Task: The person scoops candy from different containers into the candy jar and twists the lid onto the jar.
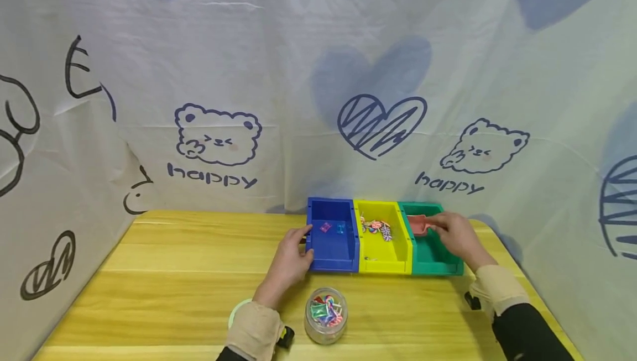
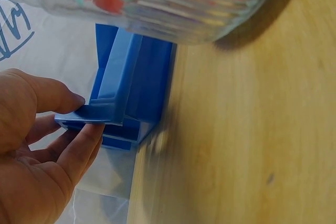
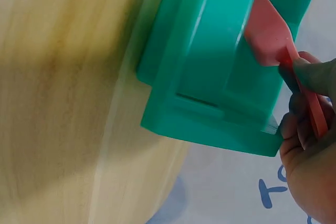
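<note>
My left hand (image 1: 290, 257) pinches the left rim of the blue bin (image 1: 332, 263). In the left wrist view its thumb and fingers lie on either side of that rim. Two small clear pieces, one pink (image 1: 325, 227) and one blue (image 1: 340, 229), lie in this bin. The yellow bin (image 1: 402, 251) in the middle holds several tiny striped lollipops (image 1: 380, 228). My right hand (image 1: 455, 234) grips a pink scoop (image 3: 269, 32) by its handle, with the scoop's head inside the green bin (image 3: 210, 129). The floor of the green bin is partly hidden by the scoop and hand.
A glass jar (image 1: 325, 332) with colourful small pieces stands on the wooden table (image 1: 174, 283), in front of the blue bin. A pale green ring-like edge (image 1: 234, 312) shows beside my left wrist. Behind the bins hangs a white printed cloth (image 1: 298, 145).
</note>
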The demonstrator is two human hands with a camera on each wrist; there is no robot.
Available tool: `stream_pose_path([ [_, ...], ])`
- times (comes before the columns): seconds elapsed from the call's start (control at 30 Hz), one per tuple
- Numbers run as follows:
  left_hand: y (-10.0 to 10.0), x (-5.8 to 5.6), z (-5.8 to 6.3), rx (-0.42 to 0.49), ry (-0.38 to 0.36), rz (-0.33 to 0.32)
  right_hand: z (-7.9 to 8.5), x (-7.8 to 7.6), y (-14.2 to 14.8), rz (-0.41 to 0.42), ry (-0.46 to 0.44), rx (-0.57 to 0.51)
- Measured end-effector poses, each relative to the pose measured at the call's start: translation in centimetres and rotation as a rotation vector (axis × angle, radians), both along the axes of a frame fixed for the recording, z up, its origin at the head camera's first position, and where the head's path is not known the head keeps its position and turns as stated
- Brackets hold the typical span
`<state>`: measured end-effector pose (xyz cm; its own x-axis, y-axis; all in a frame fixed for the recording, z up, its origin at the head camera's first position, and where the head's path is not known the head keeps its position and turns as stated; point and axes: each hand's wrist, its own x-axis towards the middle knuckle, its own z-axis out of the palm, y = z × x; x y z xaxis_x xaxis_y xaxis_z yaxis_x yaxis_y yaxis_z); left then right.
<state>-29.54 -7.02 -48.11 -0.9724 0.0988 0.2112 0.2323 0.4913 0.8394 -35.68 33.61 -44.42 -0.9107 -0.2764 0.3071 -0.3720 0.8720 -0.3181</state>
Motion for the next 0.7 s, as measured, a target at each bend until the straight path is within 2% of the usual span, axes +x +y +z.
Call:
stream_pose_path([
  [0.2,-0.1,0.0,0.0,-0.008,0.015,-0.002,-0.1,-0.5,0.1,0.019,0.015,0.000],
  [0.47,-0.1,0.0,0.0,-0.006,-0.002,0.008,0.5,-1.4,1.3,0.094,-0.107,-0.002],
  [0.7,-0.1,-0.1,0.0,-0.005,-0.018,0.013,0.8,-1.0,2.4,0.110,-0.152,-0.073],
])
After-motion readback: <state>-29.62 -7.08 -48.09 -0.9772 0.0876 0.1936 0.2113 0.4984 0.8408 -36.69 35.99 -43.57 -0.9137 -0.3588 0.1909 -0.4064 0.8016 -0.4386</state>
